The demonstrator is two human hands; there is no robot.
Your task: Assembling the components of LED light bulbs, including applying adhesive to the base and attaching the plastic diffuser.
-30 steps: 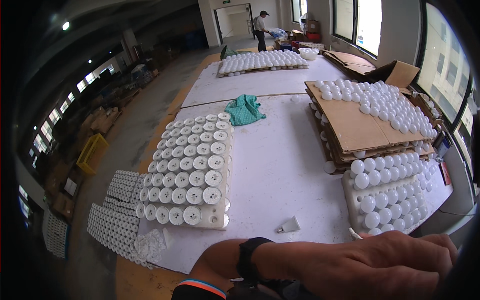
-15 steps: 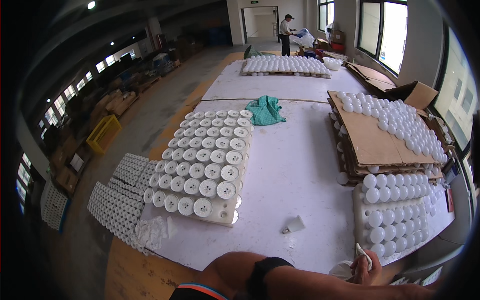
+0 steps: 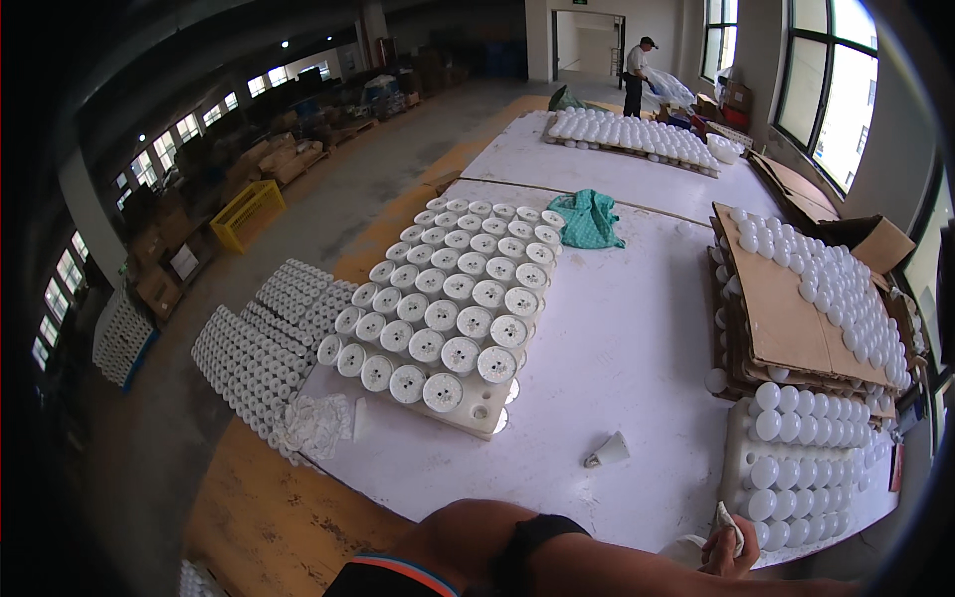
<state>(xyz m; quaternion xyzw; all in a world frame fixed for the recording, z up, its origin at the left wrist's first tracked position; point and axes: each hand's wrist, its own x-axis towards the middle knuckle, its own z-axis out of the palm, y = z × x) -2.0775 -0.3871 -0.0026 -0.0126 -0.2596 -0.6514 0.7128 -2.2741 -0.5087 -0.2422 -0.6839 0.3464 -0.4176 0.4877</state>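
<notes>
My left forearm (image 3: 637, 564), with a black band on it, crosses the lower edge toward the right; its fingers are hidden. Beyond it, my right hand (image 3: 729, 550) is closed round a crumpled white cloth (image 3: 727, 517). A smooth white rounded thing (image 3: 684, 547) sits beside that hand, partly covered by the forearm, so its kind is unclear. Just right of the hand stands a pale foam tray (image 3: 736, 453) with rows of white bulbs (image 3: 769, 426). A single bulb body (image 3: 609, 451) with a metal screw base lies on its side on the white table (image 3: 637, 343).
Left on the table, a foam tray (image 3: 489, 418) holds rows of open white cups. Behind it lies a green cloth (image 3: 587, 221). Stacked cardboard (image 3: 786, 313) carries bulb domes at the right. A yellow crate (image 3: 246, 216) stands on the floor; a person (image 3: 637, 78) stands far back.
My view has turned left, so the table and trays sit farther right in the picture. My right hand keeps hold of the cloth, and the loose bulb body still lies on the table.
</notes>
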